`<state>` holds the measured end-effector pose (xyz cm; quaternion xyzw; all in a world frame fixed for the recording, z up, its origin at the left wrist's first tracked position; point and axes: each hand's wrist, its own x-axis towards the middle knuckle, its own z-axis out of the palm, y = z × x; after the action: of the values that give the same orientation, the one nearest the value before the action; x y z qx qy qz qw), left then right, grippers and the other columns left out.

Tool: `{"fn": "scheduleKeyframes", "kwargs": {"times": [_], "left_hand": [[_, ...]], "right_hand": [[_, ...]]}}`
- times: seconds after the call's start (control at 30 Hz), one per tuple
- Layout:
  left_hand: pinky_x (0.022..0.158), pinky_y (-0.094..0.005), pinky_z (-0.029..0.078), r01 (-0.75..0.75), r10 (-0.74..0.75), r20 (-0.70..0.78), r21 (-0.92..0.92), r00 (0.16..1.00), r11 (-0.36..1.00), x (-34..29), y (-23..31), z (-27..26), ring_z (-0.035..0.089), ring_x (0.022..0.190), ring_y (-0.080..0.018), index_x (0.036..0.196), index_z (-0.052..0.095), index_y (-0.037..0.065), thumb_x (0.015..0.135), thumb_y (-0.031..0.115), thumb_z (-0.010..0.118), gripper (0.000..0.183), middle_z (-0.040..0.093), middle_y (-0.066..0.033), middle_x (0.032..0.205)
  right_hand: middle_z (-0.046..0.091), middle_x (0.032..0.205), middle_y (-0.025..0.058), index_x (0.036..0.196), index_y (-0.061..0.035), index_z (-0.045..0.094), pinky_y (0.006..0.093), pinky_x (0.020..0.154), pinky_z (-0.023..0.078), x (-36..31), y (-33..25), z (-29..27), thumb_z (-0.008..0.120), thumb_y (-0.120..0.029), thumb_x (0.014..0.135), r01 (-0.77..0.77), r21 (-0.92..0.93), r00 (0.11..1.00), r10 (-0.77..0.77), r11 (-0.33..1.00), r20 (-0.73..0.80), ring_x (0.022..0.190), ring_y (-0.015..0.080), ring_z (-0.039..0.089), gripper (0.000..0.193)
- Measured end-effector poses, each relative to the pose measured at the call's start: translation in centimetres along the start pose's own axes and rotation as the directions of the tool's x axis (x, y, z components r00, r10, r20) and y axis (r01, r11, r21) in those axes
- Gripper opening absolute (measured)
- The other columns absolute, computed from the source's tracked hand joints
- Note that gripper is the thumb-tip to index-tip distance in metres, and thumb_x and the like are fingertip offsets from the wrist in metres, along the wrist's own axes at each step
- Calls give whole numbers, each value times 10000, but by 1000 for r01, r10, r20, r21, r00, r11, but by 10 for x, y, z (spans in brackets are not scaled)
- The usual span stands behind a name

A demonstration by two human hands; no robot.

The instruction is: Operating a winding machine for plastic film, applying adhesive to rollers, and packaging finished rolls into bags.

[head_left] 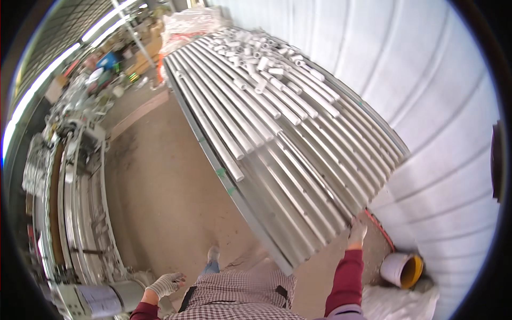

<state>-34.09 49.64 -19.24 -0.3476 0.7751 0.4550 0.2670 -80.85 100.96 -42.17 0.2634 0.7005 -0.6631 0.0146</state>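
Note:
My right hand [358, 233], in a pale glove with fingertips bare, is at the near right end of a corrugated metal table [290, 200]. Its fingers close around the near end of a thin metal rod [314, 177], which lies along a groove. The rod's far end meets the open end of a white tube [256, 114]. Several similar long white tubes lie side by side in the grooves farther up. My left hand [166, 284], in a striped knit glove, hangs low by my checked apron [240, 292]. Its fingers are loosely stretched and hold nothing.
Short white tube pieces [256, 50] lie heaped at the table's far end, with a plastic-wrapped stack [189, 24] behind. A pale wall [426, 80] runs along the right. A yellow-lined bucket [397, 269] lies tipped beside a white sack [400, 302]. A long machine [80, 213] stands left.

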Motion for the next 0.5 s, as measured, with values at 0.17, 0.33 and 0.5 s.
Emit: {"fn": "scheduleKeyframes", "kwargs": {"times": [0.17, 0.33, 0.5], "left_hand": [[773, -235, 440, 89, -92, -9, -191, 996, 978, -26, 65, 49, 545, 871, -98, 1160, 571, 37, 824, 208, 683, 394, 623, -21, 940], [773, -235, 442, 15, -22, -20, -294, 1000, 956, -16, 120, 56, 546, 878, -97, 1183, 556, 42, 848, 243, 651, 402, 625, -13, 975], [855, -272, 449, -274, 270, -63, -364, 961, 890, 2, 182, 33, 552, 1008, -153, 1312, 446, 44, 873, 250, 592, 506, 582, -72, 1207]], "right_hand": [[598, 764, 39, 927, -36, 600, 279, 506, 437, -2, -25, 2, 683, -96, 773, -342, 158, 939, 341, 926, 39, 591, 147, 545, 185], [582, 716, 29, 950, -62, 602, 243, 428, 391, -15, -62, -14, 678, -181, 797, -286, 261, 925, 195, 922, 327, 521, 132, 517, 209], [572, 702, 28, 1114, -60, 575, 228, 384, 345, -185, -225, -15, 662, -287, 806, -98, 122, 811, 8, 988, 584, 478, 110, 487, 392]]}}
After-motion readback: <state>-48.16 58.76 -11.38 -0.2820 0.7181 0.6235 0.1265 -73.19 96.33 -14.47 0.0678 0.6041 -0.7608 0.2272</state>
